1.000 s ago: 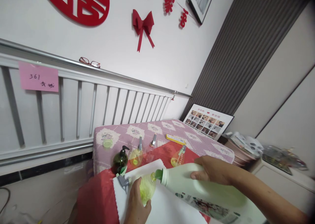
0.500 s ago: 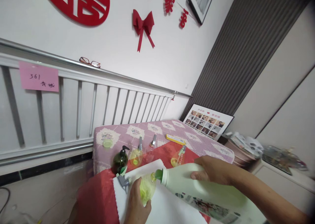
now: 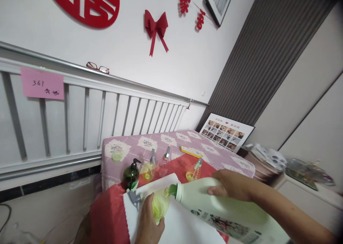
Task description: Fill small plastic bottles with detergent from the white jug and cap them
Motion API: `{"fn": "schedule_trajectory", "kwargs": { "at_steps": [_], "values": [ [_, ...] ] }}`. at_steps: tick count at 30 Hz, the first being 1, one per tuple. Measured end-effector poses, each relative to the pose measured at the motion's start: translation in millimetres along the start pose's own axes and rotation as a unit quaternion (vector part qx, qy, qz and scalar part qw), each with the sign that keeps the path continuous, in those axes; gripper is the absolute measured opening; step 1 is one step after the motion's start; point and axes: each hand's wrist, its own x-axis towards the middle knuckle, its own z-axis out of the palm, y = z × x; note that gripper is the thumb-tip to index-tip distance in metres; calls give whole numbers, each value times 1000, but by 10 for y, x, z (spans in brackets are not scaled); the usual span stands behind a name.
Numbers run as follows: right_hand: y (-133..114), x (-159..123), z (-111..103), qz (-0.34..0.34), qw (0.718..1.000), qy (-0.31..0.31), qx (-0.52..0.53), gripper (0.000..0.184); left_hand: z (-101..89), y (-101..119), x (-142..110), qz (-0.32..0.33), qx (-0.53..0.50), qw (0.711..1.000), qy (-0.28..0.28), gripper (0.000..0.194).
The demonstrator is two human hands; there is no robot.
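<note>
My left hand (image 3: 150,219) is wrapped round a small clear spray bottle (image 3: 161,204), tilted, with yellow-green liquid inside. My right hand (image 3: 227,186) grips a large pale green detergent jug (image 3: 227,210) by its top, tipped on its side. The jug's green spout (image 3: 173,190) meets the small bottle's mouth. Left of my left hand, a grey spray head (image 3: 134,198) lies on the white board (image 3: 182,222). Behind stand a dark green pump bottle (image 3: 131,175), a spray bottle with yellow liquid (image 3: 148,170), a clear spray bottle (image 3: 163,165) and another with yellow liquid (image 3: 194,172).
A red cloth (image 3: 109,211) lies under the board on a table with a purple patterned cover (image 3: 171,140). A pale green cap (image 3: 117,156) and a yellow case (image 3: 191,151) rest there. A white radiator (image 3: 107,111) runs along the left; a photo board (image 3: 226,133) leans behind.
The liquid in the small bottle looks higher and fuller. Both hands and the jug hold nearly the same position.
</note>
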Motion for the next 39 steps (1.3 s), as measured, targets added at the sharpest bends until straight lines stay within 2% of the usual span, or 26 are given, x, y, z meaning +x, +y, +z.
{"fn": "schedule_trajectory", "kwargs": {
  "at_steps": [9, 14, 27, 32, 39],
  "values": [
    [-27, -18, -13, 4, 1000, 1, -4, 34, 34, -43, 2, 1, -2, 1000, 1, 80],
    [-21, -6, -11, 15, 1000, 1, -1, 34, 11, -31, 3, 2, -11, 1000, -17, 81],
    [-46, -6, -25, 16, 1000, -1, -16, 35, 31, -43, 16, 4, -5, 1000, -7, 80],
    [-42, -35, -14, 13, 1000, 6, 8, 34, 41, -70, 13, -6, -6, 1000, -4, 80],
    [97, -56, 171, -6, 999, 32, 26, 35, 74, 47, -27, 22, 8, 997, 72, 77]
  ]
}}
